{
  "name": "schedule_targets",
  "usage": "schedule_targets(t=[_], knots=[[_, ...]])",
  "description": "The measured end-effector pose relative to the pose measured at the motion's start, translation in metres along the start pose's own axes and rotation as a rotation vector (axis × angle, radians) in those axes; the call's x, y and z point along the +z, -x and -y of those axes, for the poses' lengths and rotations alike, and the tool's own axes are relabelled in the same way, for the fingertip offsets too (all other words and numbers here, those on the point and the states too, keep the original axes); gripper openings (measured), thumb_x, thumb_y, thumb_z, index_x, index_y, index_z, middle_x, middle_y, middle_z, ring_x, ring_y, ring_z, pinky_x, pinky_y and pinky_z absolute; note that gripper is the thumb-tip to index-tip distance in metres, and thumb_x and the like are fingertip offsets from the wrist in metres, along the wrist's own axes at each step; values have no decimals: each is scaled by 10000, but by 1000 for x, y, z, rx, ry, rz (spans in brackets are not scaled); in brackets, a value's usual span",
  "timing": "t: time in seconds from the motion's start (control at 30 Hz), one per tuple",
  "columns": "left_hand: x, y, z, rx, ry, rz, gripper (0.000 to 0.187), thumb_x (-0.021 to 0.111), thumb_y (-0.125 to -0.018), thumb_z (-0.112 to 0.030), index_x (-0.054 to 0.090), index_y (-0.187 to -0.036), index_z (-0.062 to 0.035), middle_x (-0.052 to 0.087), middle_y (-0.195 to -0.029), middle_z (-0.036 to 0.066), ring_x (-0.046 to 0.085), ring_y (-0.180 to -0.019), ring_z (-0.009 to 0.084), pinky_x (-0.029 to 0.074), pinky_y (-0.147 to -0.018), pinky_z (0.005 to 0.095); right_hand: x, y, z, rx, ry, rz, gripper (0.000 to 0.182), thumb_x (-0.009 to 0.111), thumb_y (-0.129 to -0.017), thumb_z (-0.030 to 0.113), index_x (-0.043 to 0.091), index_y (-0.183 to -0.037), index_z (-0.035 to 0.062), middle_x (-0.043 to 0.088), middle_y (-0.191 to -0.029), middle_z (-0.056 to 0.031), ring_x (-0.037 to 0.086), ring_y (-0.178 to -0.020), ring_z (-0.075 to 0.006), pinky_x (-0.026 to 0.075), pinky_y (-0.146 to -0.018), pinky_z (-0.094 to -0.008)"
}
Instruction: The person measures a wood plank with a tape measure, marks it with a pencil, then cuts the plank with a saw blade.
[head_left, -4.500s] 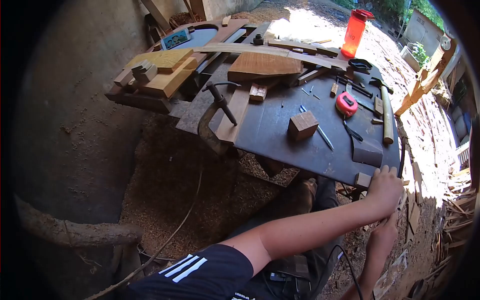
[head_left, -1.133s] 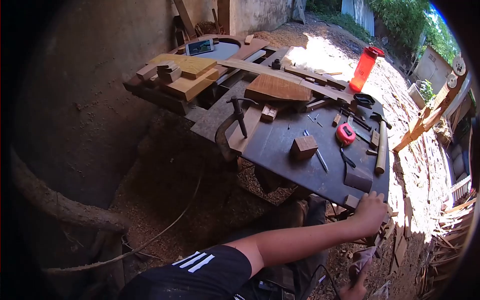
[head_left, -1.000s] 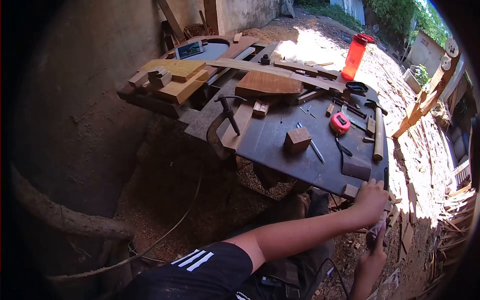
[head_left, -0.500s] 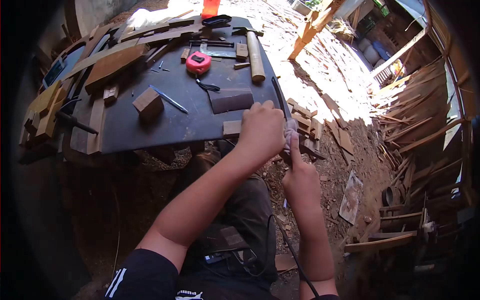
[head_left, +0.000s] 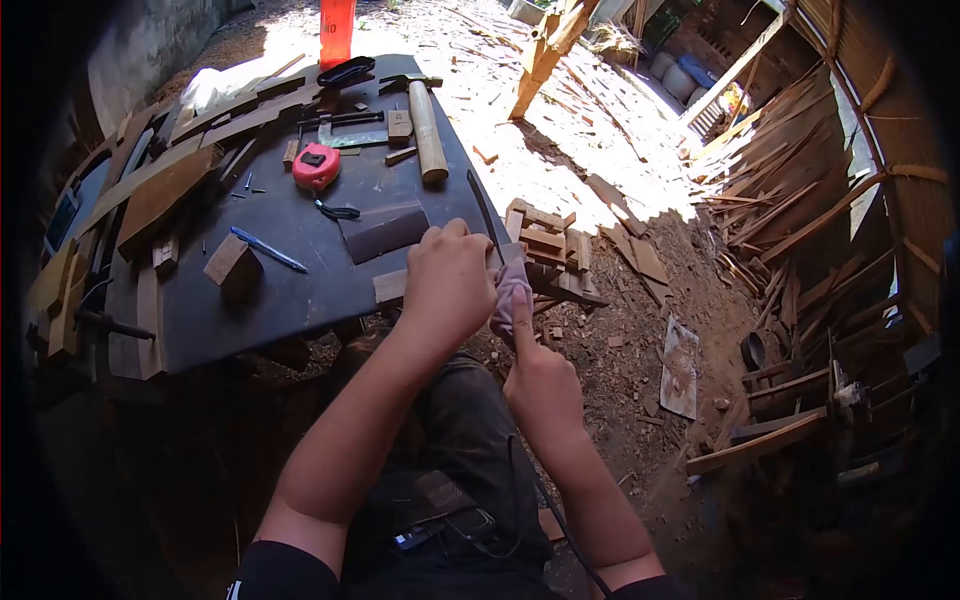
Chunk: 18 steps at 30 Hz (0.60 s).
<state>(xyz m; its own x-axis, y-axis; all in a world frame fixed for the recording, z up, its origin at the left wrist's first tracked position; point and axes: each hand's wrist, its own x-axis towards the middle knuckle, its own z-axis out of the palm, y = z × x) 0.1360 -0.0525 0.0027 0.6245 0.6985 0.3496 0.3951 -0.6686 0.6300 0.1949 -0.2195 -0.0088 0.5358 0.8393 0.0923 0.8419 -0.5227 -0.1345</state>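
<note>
My right hand (head_left: 543, 385) is closed around the lower end of a pale cloth wrap (head_left: 512, 288), its index finger stretched along the cloth. From the wrap a long, thin, dark blade (head_left: 484, 212) runs up past the table's right edge. Against the left side of the wrap, my left hand (head_left: 450, 280) is closed in a fist, knuckles up; what its fingers grip is hidden. Just beyond it on the table lie a dark brown rectangular sheet (head_left: 387, 237) and a small wood block (head_left: 390, 287).
The dark table (head_left: 300, 290) bears a hammer (head_left: 428, 130), a pink tape measure (head_left: 316, 167), a blue pen (head_left: 268, 249), a wood cube (head_left: 233, 266) and long boards (head_left: 165, 205). Wood offcuts (head_left: 545, 240) are piled beyond its right edge. Scrap planks (head_left: 770, 440) lie further right.
The view has turned, so the table and hands appear further left and lower. Both hands stay close together at the cloth wrap, with little visible change in their grip.
</note>
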Motion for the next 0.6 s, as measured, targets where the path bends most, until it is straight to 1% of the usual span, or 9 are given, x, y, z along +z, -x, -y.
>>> schedule_targets(t=[0.07,0.17,0.27,0.37,0.47,0.57,0.6], knots=[[-2,-2,-1,2,-8,-10,263,784,-808,-142,768,-1046,-32,662,-1014,151,636,-1028,367,507,-930,459,-11,32,-4,41,-59,70,852,580,-872,21,269,-1642,208,649,-712,-236,676,-663,-431,504,-615,-565],[3,0,1,1,-43,-1,249,778,-804,-129,770,-1030,-26,660,-1002,150,636,-1014,361,507,-926,463,-33,39,-6,56,29,173,846,581,-882,52,252,-1646,203,672,-721,-200,710,-667,-385,568,-617,-523],[0,0,-2,-14,-5,-16,241,768,-807,-127,771,-1025,-23,660,-995,155,638,-1013,362,509,-929,464,-21,-12,-6,-24,71,68,886,596,-867,55,222,-1657,198,656,-698,-195,692,-630,-391,556,-603,-522],[3,-1,-2,1,-1,-24,234,770,-804,-116,770,-1018,-21,664,-995,157,640,-1015,364,511,-934,463,-9,-29,2,-55,89,6,902,600,-857,54,213,-1660,194,646,-682,-200,691,-629,-396,552,-599,-522],[0,0,-2,1,-17,-10,238,778,-798,-109,769,-1018,-19,665,-987,160,643,-1011,367,509,-936,465,-30,31,-5,6,25,126,881,594,-856,51,236,-1652,173,648,-683,-207,702,-655,-400,557,-611,-527],[-1,-2,2,2,-35,-33,261,785,-796,-109,765,-1039,-18,667,-985,163,647,-1011,372,509,-935,466,-41,59,-11,10,-7,189,876,594,-853,46,244,-1648,156,653,-692,-211,708,-678,-400,559,-610,-523],[3,0,0,17,-43,-27,271,788,-796,-111,763,-1050,-18,667,-987,164,648,-1011,373,509,-935,466,-41,51,-8,-19,4,164,881,598,-848,45,245,-1648,153,645,-684,-203,702,-663,-394,557,-602,-518]])
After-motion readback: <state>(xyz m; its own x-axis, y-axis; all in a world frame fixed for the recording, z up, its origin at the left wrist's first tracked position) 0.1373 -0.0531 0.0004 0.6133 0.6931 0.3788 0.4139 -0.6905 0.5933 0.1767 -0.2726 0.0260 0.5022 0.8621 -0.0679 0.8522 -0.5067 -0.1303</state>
